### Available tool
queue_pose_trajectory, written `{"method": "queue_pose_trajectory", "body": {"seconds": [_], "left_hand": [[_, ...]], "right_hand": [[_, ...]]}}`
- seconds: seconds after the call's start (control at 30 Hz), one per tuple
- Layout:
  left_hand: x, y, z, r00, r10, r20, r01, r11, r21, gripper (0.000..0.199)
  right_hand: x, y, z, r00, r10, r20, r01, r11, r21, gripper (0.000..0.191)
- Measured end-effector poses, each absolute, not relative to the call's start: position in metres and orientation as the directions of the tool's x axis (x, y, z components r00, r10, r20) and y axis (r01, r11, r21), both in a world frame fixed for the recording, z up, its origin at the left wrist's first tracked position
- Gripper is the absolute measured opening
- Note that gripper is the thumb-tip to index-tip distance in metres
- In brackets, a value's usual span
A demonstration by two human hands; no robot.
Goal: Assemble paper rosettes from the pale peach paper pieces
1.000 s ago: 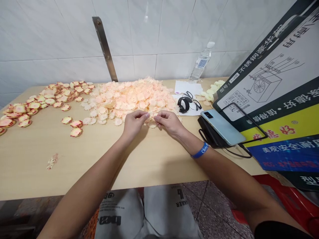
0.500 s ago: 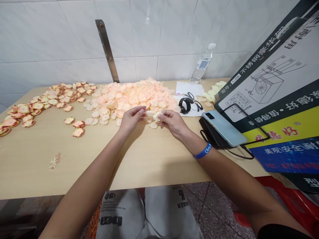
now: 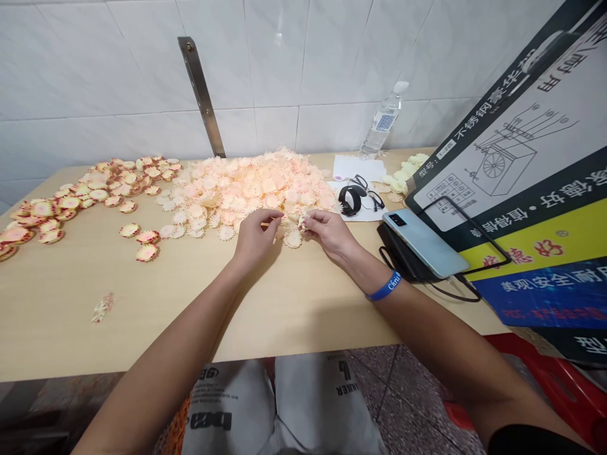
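My right hand (image 3: 331,236) pinches a small pale flower-shaped piece (image 3: 302,221) between thumb and fingers. Opposite it, my left hand (image 3: 258,239) is closed, thumb against forefinger; whatever those fingertips hold is too small to make out. Just behind both hands rises a heap of thin pale pink flower-shaped pieces (image 3: 265,180). One loose cream flower-shaped piece (image 3: 292,238) lies on the table between the hands. To the left are many thicker cream pieces with red edges (image 3: 124,180), which look like stacks of petals.
On the right stand a water bottle (image 3: 383,123), a dark watch-like band (image 3: 351,201), glasses (image 3: 372,194) on white paper, a light blue phone (image 3: 424,243) with a cable, and a large printed box (image 3: 502,164). Petal scraps (image 3: 102,308) lie at the table's (image 3: 156,335) left front.
My left hand has turned slightly and its fingertips have come closer to my right hand. The pale piece in my right fingers now looks bunched instead of spread.
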State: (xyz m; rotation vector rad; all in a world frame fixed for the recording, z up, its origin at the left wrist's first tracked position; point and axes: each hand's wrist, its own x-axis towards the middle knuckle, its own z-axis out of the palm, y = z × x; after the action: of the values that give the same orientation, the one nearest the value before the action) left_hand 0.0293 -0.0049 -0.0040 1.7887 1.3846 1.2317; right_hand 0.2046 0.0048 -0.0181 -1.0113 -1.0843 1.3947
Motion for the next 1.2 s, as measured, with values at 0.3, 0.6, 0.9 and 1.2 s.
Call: {"method": "queue_pose_trajectory", "body": {"seconds": [0.3,0.6,0.9,1.2], "left_hand": [[0.036,-0.012,0.003,0.138,0.958,0.253,0.332,-0.286,0.899,0.020],[0.042,-0.015,0.000,0.117,0.948,0.296,0.346,-0.318,0.883,0.016],[0.022,0.001,0.003,-0.125,0.981,0.150,0.006,-0.150,0.989,0.023],[0.017,0.006,0.002,-0.097,0.987,0.130,-0.142,-0.143,0.979,0.038]], "right_hand": [[0.202,0.000,-0.015,-0.060,0.998,-0.016,-0.195,-0.028,-0.980,0.040],[0.198,-0.004,-0.015,-0.117,0.993,0.008,-0.168,-0.012,-0.986,0.037],[0.205,0.002,-0.017,-0.110,0.994,-0.017,-0.238,-0.043,-0.970,0.038],[0.205,-0.001,-0.008,-0.115,0.989,-0.094,-0.352,-0.129,-0.927,0.039]]}}
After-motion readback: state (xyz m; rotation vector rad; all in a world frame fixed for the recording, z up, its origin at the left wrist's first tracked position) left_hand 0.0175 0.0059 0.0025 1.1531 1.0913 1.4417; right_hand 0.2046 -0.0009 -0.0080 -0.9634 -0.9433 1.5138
